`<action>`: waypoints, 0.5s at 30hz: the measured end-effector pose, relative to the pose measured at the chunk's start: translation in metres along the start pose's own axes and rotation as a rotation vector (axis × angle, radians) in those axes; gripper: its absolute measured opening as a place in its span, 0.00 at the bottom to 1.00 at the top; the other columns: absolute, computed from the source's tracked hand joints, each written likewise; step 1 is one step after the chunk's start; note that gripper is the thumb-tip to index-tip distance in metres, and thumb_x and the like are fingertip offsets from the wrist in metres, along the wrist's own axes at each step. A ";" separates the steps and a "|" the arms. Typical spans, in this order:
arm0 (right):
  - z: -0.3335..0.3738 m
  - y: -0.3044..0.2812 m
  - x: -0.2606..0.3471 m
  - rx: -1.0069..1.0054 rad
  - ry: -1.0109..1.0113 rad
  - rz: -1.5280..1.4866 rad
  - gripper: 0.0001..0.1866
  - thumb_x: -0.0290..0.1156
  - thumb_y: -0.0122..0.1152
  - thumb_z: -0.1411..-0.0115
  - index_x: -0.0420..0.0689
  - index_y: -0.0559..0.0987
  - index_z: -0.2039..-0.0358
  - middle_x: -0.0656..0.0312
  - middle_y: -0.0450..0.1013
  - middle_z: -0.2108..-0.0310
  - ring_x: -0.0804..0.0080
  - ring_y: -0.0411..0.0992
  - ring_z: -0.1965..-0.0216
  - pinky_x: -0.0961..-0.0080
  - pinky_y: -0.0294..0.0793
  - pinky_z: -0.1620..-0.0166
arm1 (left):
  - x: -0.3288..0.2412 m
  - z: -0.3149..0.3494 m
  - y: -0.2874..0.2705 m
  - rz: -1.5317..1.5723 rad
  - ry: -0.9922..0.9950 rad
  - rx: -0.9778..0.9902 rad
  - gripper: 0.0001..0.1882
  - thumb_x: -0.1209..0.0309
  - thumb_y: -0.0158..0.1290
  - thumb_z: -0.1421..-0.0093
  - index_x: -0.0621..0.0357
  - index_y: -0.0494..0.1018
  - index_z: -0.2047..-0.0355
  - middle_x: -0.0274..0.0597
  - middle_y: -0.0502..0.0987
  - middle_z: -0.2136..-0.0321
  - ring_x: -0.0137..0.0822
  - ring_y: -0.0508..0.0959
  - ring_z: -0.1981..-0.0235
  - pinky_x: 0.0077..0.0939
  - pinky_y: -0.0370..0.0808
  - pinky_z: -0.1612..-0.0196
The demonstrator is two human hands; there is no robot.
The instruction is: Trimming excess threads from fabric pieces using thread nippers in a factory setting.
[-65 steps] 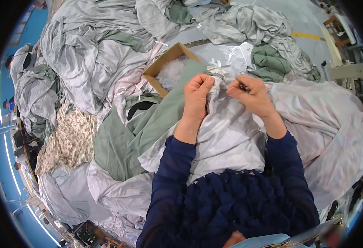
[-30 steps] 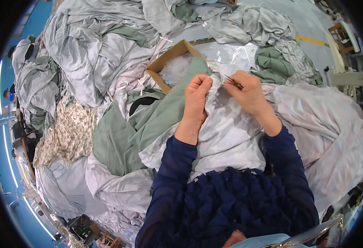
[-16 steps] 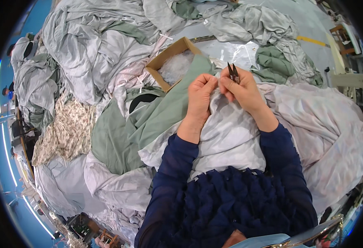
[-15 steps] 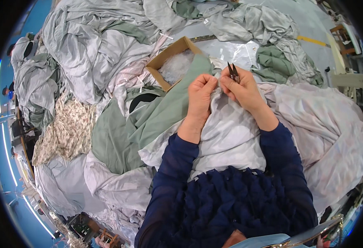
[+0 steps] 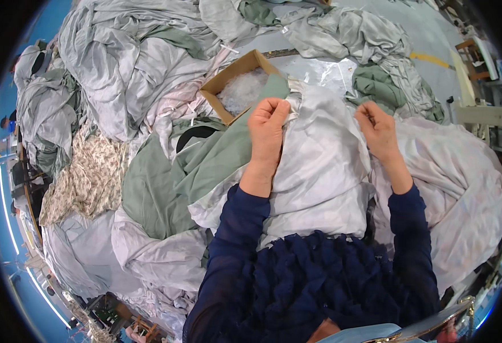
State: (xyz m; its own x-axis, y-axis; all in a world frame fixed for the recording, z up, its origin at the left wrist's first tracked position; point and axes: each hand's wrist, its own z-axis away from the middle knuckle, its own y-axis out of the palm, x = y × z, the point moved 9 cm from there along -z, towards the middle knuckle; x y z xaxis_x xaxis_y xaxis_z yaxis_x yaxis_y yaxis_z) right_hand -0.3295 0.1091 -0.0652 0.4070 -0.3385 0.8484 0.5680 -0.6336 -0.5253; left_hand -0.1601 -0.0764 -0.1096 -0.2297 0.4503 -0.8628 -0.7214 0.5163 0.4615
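Note:
A light grey garment [image 5: 319, 166] lies spread over the heap in front of me. My left hand [image 5: 267, 124] is closed on its upper edge, close to a sage green garment [image 5: 165, 188] that lies beside and under it. My right hand [image 5: 378, 127] is off to the right, fingers pinched at the grey garment's right upper edge. The small dark tool seen in that hand earlier is not visible now. Both forearms are in dark blue sleeves.
An open cardboard box [image 5: 219, 90] holding clear plastic pieces [image 5: 243, 90] sits just beyond my left hand. Grey clothing is piled at the upper left [image 5: 119, 63], top [image 5: 342, 34] and right [image 5: 456, 177]. A floral cloth [image 5: 88, 180] lies at left, and folded green pieces [image 5: 385, 86] at upper right.
My hands were together at the garment's top edge, the right one holding a small dark tool. Now the right hand has moved away to the right, stretching the edge out.

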 end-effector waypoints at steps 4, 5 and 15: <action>0.001 0.060 0.067 0.153 -0.050 -0.198 0.06 0.26 0.62 0.43 0.37 0.75 0.69 0.72 0.65 0.82 0.86 0.59 0.78 0.83 0.60 0.75 | -0.002 0.004 0.001 -0.032 0.045 0.016 0.04 0.74 0.54 0.37 0.61 0.74 0.68 0.27 0.74 0.73 0.17 0.68 0.73 0.11 0.66 0.67; -0.003 0.073 0.069 0.234 -0.009 -0.138 0.07 0.27 0.62 0.43 0.37 0.75 0.69 0.73 0.64 0.82 0.87 0.58 0.78 0.83 0.59 0.75 | -0.005 0.007 0.006 -0.053 0.061 0.032 0.04 0.74 0.54 0.37 0.61 0.74 0.68 0.27 0.74 0.73 0.16 0.68 0.73 0.11 0.66 0.68; -0.003 0.062 0.089 0.167 -0.316 -0.185 0.05 0.25 0.60 0.41 0.38 0.76 0.73 0.69 0.67 0.79 0.84 0.61 0.80 0.82 0.59 0.75 | -0.004 0.012 0.016 -0.297 0.110 0.080 0.04 0.75 0.55 0.38 0.62 0.73 0.70 0.25 0.72 0.77 0.16 0.66 0.76 0.12 0.63 0.74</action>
State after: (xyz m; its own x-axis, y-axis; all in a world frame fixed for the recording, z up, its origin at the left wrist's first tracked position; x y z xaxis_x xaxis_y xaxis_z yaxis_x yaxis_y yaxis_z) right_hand -0.2601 0.0381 -0.0216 0.4717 0.0178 0.8816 0.7505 -0.5329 -0.3908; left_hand -0.1625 -0.0612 -0.0958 -0.0887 0.1923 -0.9773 -0.7150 0.6708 0.1969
